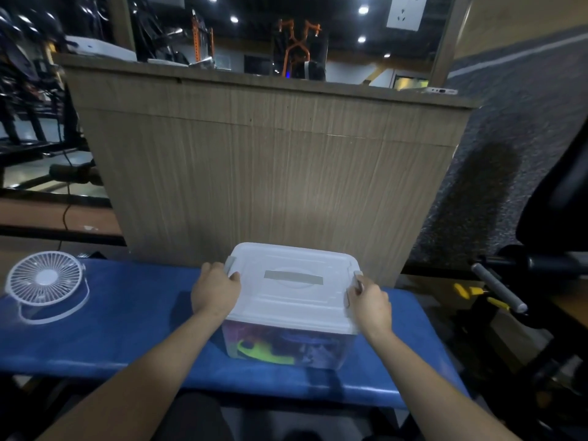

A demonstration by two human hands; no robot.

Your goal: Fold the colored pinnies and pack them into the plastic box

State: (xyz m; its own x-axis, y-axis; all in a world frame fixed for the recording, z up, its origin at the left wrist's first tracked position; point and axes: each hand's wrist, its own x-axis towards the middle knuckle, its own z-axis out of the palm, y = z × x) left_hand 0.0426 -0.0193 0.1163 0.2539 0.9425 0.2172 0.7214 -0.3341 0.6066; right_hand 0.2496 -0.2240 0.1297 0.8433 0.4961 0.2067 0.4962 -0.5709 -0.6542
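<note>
With pinnies [270,351] showing inside the plastic box [286,345], the left hand [214,292] and right hand [369,305] are gripping the 2 side latches of its lid [292,297], fingers curled on them, seemingly working the clips; which way is unclear

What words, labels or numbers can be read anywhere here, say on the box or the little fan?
None can be read.
Plastic box: its lid carries a plain grey strip, no print.
Fan: no legible marking.
White wall plate: only socket holes, no text.
Small device on the counter: too blurred to tell.
</note>
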